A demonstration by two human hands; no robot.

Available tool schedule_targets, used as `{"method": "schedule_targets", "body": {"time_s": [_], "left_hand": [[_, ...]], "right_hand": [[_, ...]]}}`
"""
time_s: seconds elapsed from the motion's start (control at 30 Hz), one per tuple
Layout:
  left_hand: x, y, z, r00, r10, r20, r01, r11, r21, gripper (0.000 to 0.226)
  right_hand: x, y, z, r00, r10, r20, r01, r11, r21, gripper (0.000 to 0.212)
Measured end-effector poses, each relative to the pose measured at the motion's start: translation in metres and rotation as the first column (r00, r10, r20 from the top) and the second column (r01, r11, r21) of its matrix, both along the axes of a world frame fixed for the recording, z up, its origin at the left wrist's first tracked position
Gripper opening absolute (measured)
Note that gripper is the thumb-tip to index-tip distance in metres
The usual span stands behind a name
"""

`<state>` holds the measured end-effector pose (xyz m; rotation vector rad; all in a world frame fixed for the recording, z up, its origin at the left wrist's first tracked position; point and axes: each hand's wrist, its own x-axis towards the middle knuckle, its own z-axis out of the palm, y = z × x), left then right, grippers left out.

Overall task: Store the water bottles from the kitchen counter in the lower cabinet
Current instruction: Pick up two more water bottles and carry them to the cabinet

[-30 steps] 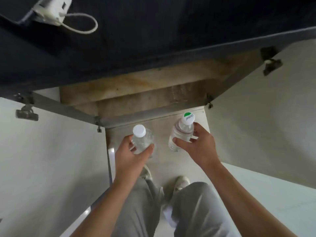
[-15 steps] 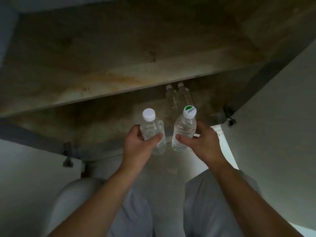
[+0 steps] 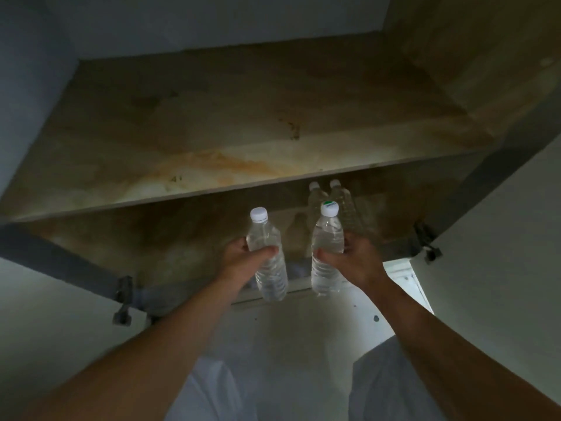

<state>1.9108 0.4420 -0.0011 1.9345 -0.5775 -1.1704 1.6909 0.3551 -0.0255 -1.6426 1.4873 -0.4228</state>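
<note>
water bottles: your left hand (image 3: 243,259) clamps the white-cap bottle (image 3: 267,253), your right hand (image 3: 353,261) the green-cap bottle (image 3: 327,250). you have crouched since 1 second ago; the lower cabinet (image 3: 170,247) now opens ahead, 2 stored bottles (image 3: 331,205) at 1 o'clock. place these beside them.

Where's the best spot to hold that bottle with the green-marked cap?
Around its middle, from the right side, as the right hand does now. The green-capped bottle stands upright and its round body narrows there, so fingers wrap it snugly.
</note>
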Motion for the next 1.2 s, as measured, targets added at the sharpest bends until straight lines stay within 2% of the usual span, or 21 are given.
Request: {"method": "schedule_targets", "body": {"time_s": [0.13,0.23,0.3,0.37,0.43,0.5,0.6,0.67,0.73,0.83,0.9,0.97,1.03,1.1,1.2], "left_hand": [[0.021,-0.025,-0.033,1.000,0.012,-0.003,-0.012,1.000,0.020,0.032],[0.035,-0.042,-0.051,0.999,0.050,-0.011,-0.050,0.998,0.034,0.036],[0.042,-0.050,-0.060,0.997,0.070,-0.016,-0.069,0.996,0.048,0.036],[0.047,-0.056,-0.073,0.996,0.087,-0.013,-0.086,0.995,0.052,0.029],[0.051,-0.059,-0.089,0.992,0.125,-0.016,-0.124,0.992,0.036,0.021],[0.053,-0.060,-0.105,0.987,0.154,-0.035,-0.153,0.988,0.024,0.023],[0.051,-0.061,-0.120,0.984,0.153,-0.087,-0.151,0.988,0.034,0.029],[0.042,-0.060,-0.123,0.994,0.091,-0.062,-0.092,0.996,0.001,0.034],[0.032,-0.057,-0.124,0.999,-0.017,0.034,0.018,1.000,-0.023,0.039],[0.022,-0.050,-0.127,0.996,-0.073,0.046,0.077,0.994,-0.083,0.049],[0.019,-0.043,-0.131,0.996,-0.073,0.043,0.078,0.989,-0.128,0.053],[0.017,-0.034,-0.138,0.995,-0.082,0.052,0.089,0.981,-0.174,0.058],[0.016,-0.027,-0.148,0.996,-0.081,0.041,0.088,0.974,-0.207,0.064],[0.016,-0.024,-0.152,0.994,-0.090,0.059,0.101,0.971,-0.216,0.063],[0.014,-0.030,-0.152,0.994,-0.085,0.068,0.099,0.967,-0.236,0.058]], "right_hand": [[0.037,-0.027,-0.032,0.997,0.064,-0.031,-0.064,0.998,-0.022,0.025],[0.060,-0.042,-0.049,1.000,0.010,0.006,-0.010,1.000,-0.014,0.024],[0.072,-0.047,-0.061,0.999,-0.053,0.010,0.053,0.999,-0.013,0.040],[0.080,-0.050,-0.072,0.994,-0.079,-0.075,0.075,0.996,-0.058,0.061],[0.084,-0.054,-0.083,0.983,-0.084,-0.161,0.070,0.993,-0.093,0.071],[0.085,-0.057,-0.091,0.966,-0.048,-0.255,0.030,0.997,-0.072,0.077],[0.088,-0.055,-0.103,0.924,0.068,-0.376,-0.078,0.997,-0.013,0.068],[0.091,-0.051,-0.106,0.913,0.063,-0.402,-0.079,0.997,-0.023,0.058],[0.090,-0.049,-0.106,0.915,0.052,-0.401,-0.069,0.997,-0.027,0.055],[0.079,-0.039,-0.104,0.949,0.109,-0.297,-0.111,0.994,0.007,0.054],[0.066,-0.023,-0.104,0.962,0.178,-0.209,-0.175,0.984,0.030,0.068],[0.053,-0.008,-0.106,0.945,0.255,-0.206,-0.252,0.967,0.044,0.091],[0.042,0.001,-0.110,0.929,0.304,-0.211,-0.301,0.952,0.050,0.102],[0.037,0.005,-0.114,0.935,0.303,-0.185,-0.304,0.952,0.025,0.101],[0.043,0.006,-0.113,0.953,0.254,-0.166,-0.269,0.960,-0.072,0.085]]}}
